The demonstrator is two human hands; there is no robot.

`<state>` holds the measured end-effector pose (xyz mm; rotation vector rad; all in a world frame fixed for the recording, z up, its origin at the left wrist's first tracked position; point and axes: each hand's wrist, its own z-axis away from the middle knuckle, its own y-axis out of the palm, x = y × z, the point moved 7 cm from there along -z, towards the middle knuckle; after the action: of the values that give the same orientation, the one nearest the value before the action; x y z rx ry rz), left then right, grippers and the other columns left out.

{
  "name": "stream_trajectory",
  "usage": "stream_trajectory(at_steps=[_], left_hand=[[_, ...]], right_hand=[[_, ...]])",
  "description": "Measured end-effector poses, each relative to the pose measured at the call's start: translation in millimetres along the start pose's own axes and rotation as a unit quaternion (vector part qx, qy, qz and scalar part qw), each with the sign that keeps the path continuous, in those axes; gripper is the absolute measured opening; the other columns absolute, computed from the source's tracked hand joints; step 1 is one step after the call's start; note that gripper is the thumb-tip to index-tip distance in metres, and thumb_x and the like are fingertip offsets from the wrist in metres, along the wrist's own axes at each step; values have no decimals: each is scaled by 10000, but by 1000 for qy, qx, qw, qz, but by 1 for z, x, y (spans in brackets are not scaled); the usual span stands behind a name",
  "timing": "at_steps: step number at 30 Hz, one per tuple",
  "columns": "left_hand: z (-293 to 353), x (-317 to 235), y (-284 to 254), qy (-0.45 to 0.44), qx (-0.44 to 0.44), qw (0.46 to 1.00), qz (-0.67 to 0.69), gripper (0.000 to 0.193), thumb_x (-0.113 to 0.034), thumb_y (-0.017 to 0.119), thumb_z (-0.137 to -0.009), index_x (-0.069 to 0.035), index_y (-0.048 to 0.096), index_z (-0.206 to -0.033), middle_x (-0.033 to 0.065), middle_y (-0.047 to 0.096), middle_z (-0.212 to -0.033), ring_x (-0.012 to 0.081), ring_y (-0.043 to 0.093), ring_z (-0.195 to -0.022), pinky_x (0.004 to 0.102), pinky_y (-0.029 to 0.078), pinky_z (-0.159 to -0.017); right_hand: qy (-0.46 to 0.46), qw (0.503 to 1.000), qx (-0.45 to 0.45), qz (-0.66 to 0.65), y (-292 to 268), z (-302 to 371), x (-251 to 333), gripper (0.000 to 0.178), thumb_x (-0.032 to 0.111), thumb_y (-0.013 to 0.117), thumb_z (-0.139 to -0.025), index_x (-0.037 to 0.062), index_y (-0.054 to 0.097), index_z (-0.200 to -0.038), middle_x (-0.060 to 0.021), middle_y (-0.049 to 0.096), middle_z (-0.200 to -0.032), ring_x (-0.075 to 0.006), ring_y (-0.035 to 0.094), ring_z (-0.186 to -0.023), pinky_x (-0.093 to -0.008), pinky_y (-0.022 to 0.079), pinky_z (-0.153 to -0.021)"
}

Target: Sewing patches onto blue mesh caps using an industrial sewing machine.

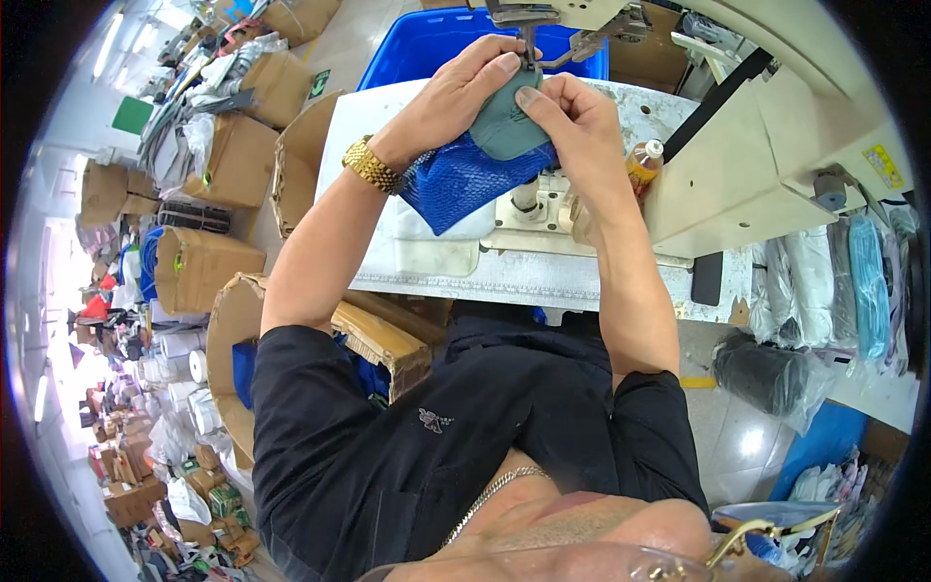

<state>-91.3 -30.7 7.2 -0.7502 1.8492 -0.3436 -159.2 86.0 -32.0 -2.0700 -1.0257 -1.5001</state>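
Observation:
A rounded grey-green piece (506,128) with stitched or embossed marks lies over blue mesh fabric (475,184). Its upper end is right at the needle and presser foot (529,47) of a sewing machine (752,165). My left hand (464,95) grips the piece's upper left edge, thumb on top, close to the needle. On the other side my right hand (585,118) pinches it, thumb pressed on top and fingers curled at the edge. The mesh hangs down below both hands, over the machine's bed (545,228). My fingers hide part of the edges.
Beyond the white worktable (359,126) is a blue bin (412,44). A bottle with a white cap (645,160) stands beside my right forearm, against the machine. A ruler strip (504,276) runs along the near edge. An open cardboard box (388,349) sits below, left of my lap.

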Motion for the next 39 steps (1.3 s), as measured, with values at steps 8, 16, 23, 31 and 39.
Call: stream_trajectory(at_steps=[8,16,23,31,39], left_hand=[[6,-6,2,-9,-72,997,-18,365,-278,402,-1012,-14,489,-1248,152,566,-1154,258,549,-1089,322,412,-954],[21,-23,3,27,-55,995,-75,425,-266,405,-1004,-14,425,-1346,124,473,-1265,212,462,-1165,309,336,-1011],[19,-23,4,6,-86,992,-89,426,-284,408,-1001,-21,450,-1333,155,496,-1240,263,483,-1167,335,359,-1008],[17,-24,4,-11,-117,989,-92,422,-296,414,-1004,-6,489,-1301,180,527,-1191,292,525,-1119,346,405,-968],[9,-19,3,10,-100,992,-77,399,-274,408,-1003,19,523,-1247,173,561,-1148,291,529,-1073,343,402,-955]], right_hand=[[-1,999,24,-43,-6,-13,-4,173,191,709,-847,35,644,-811,56,587,-674,5,470,-603,-166,352,-531],[27,991,51,-119,-8,-18,-6,125,161,671,-868,41,653,-838,52,606,-743,4,497,-683,-162,380,-614],[20,991,68,-116,-14,-26,-12,152,173,627,-891,28,672,-898,35,631,-802,-13,529,-729,-175,407,-653],[-1,988,71,-137,-16,-30,-9,159,170,615,-899,23,670,-929,22,643,-829,-18,551,-755,-176,425,-668],[-93,995,-25,29,-26,-7,16,157,83,604,-888,-2,645,-1014,-39,652,-981,-88,585,-900,-224,459,-801]])
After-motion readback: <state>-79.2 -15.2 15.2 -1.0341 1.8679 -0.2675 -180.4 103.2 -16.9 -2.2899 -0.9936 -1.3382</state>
